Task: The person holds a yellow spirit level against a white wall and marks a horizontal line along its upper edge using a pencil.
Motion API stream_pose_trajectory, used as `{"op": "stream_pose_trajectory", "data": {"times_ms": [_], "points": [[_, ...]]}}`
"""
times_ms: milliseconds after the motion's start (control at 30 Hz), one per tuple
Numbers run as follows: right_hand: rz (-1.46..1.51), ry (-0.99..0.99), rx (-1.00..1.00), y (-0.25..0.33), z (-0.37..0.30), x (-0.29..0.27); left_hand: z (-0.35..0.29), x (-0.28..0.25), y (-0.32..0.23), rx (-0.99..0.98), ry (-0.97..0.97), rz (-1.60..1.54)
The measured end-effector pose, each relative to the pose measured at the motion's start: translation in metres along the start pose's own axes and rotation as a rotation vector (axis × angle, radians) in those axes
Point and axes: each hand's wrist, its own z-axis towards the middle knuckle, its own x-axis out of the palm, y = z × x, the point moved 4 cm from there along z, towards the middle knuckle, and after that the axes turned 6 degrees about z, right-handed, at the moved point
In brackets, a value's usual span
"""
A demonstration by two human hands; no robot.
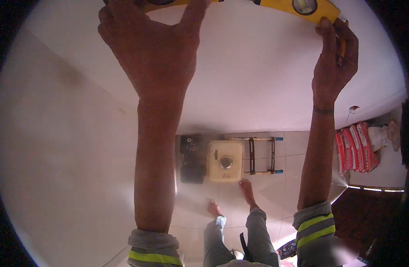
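Observation:
A yellow spirit level (322, 12) with round vial windows lies across the pale wall at the top of the view, partly cut off by the frame edge. My left hand (153, 49) grips its left part, thumb and fingers spread along the lower edge. At the right end, my right hand (333, 62) pinches the level's corner with thumb and fingertips. A thin orange stick (343, 46), perhaps a pencil, shows between the fingers of that hand. Both arms are raised and stretched out.
Below on the tiled floor stands a machine with a cream tank (213, 171) and black body (191, 173), near my feet. Beside it lies a ladder-like frame (273, 155) with blue tips. Red-and-white bags (358, 151) are stacked at right. A wire (353, 108) pokes from the wall (249, 80).

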Motion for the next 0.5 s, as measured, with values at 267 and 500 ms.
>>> {"op": "stream_pose_trajectory", "data": {"times_ms": [267,500], "points": [[0.077,0.014,-0.005,0.001,-0.006,0.005,-0.005,0.008,0.01,0.064,-0.043,-0.071],[0.017,0.003,0.008,0.005,-0.003,0.008,-0.007,-0.002,0.031,0.291,-0.053,0.109]]}}
